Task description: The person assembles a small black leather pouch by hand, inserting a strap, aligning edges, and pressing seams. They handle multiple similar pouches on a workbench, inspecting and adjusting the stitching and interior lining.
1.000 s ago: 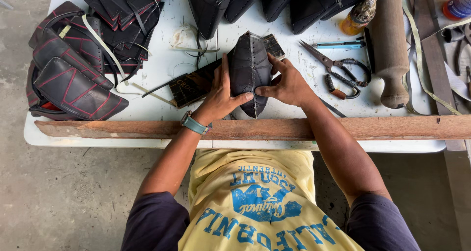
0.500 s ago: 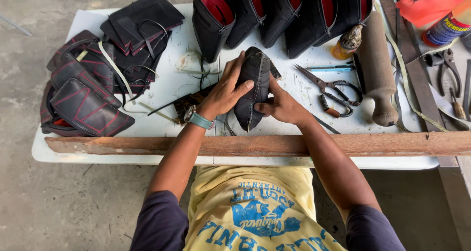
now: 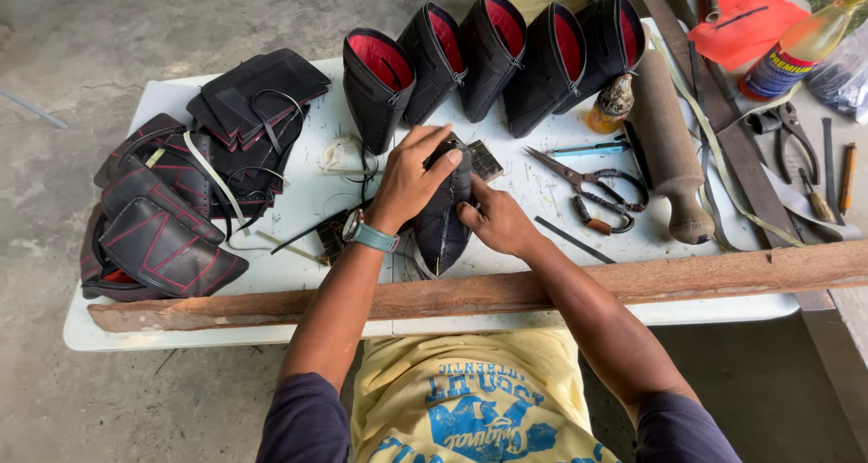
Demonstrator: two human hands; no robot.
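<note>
Left hand (image 3: 409, 181) slid up over black leather piece (image 3: 445, 217); right hand (image 3: 493, 219) pinches its edge, seemingly. Grip firmly, press seam flat.

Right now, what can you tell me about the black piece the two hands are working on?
The black piece looks like leather or a similar dark material, folded into a narrow, tapered shape with a pointed lower end and a stitched seam down its length. It stands on edge on the white table, just above the wooden plank. The left hand lies over its top and left side; the right hand presses its right side.
</note>
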